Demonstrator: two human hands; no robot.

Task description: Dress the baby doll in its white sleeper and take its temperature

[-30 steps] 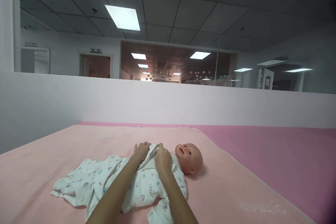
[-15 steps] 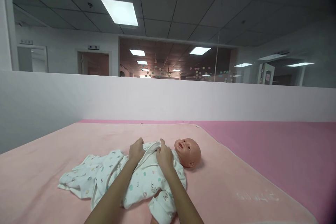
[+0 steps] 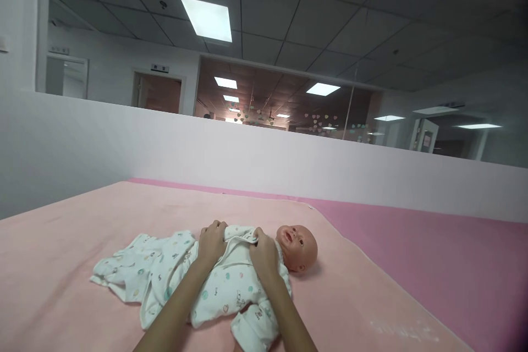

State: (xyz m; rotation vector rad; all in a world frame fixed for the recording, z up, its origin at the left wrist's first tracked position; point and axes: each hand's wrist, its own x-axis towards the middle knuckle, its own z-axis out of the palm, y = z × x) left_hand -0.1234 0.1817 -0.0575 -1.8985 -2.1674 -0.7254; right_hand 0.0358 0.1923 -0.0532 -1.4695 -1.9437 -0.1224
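Note:
A baby doll (image 3: 300, 248) lies on its back, its bald head to the right. It wears a white baby outfit (image 3: 226, 289) printed with small coloured figures, whose lower part spreads flat to the left. Over the doll's belly, my left hand (image 3: 212, 242) has its fingers curled at the outfit's front edge. My right hand (image 3: 264, 253) pinches the same front flap near the chest, and a fold of cloth stands up between the two hands. One sleeve (image 3: 256, 325) lies toward me beside my right forearm. The fingertips of my left hand are partly hidden.
A peach-coloured blanket (image 3: 355, 297) lies under the doll, on a pink mat (image 3: 433, 242) that shows at the right and back. A low white wall (image 3: 247, 154) runs behind, with a window (image 3: 289, 93) above it.
The view has tilted slightly. My right hand has curled more closely round the flap's edge near the chest. My left hand stays at about the same place on the outfit.

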